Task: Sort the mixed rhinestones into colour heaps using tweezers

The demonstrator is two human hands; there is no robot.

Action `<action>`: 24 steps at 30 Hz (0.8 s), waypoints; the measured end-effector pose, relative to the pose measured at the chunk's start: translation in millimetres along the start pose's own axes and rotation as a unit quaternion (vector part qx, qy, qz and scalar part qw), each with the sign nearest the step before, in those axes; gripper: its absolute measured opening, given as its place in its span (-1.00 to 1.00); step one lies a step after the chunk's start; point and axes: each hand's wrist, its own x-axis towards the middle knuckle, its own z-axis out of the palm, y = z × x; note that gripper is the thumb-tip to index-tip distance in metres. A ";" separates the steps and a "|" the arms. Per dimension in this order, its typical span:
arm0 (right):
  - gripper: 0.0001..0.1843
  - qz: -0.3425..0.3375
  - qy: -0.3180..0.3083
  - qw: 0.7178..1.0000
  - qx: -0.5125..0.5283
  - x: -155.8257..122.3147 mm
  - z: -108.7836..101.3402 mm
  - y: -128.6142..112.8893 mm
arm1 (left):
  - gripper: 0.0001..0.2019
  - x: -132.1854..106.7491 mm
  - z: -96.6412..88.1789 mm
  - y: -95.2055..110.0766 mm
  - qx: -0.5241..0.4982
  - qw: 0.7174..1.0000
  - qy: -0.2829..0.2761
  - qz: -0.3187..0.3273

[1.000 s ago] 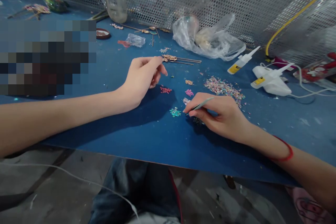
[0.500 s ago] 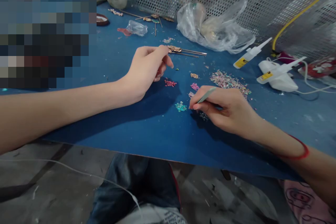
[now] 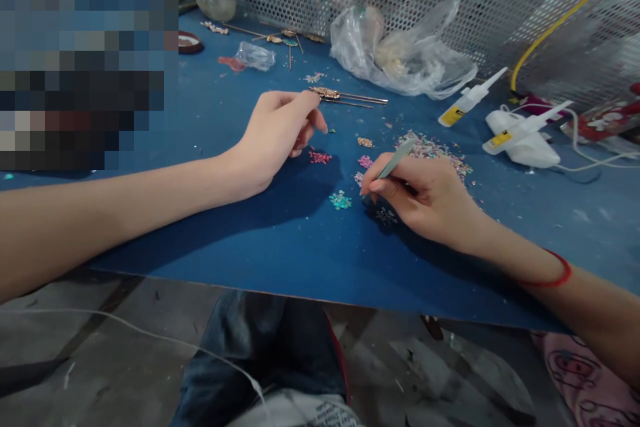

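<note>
Right now the slim pale-green tweezers [image 3: 395, 159] sit clenched in the right hand [image 3: 425, 199], its fingers [image 3: 385, 180] pinching them mid-shank, a stiff, light tool and a sensible place to hold it. Teal sequins [image 3: 340, 200] lie just left of those fingers (feather-light, fragile, best nipped by an edge). The left hand [image 3: 275, 133] rests loosely curled, nothing visible in its grip, just beside a gilt hairpin [image 3: 345, 97]. Pink flakes [image 3: 430, 153] spread across the blue worktop [image 3: 250, 247] to the far right.
</note>
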 end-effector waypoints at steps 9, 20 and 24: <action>-0.74 -0.034 0.151 0.985 0.080 -1.1 -2.5 -3.4 | -0.64 -12.0 6.1 4.1 0.120 0.970 -0.185 0.102; -0.74 -0.122 0.230 0.965 0.004 2.1 1.2 -15.4 | -0.73 -12.6 6.1 4.6 0.022 0.945 -0.324 0.027; -0.73 -0.124 0.243 0.962 -0.006 2.5 -0.5 -21.5 | -0.72 -15.1 5.6 1.6 -0.004 0.941 -0.339 -0.019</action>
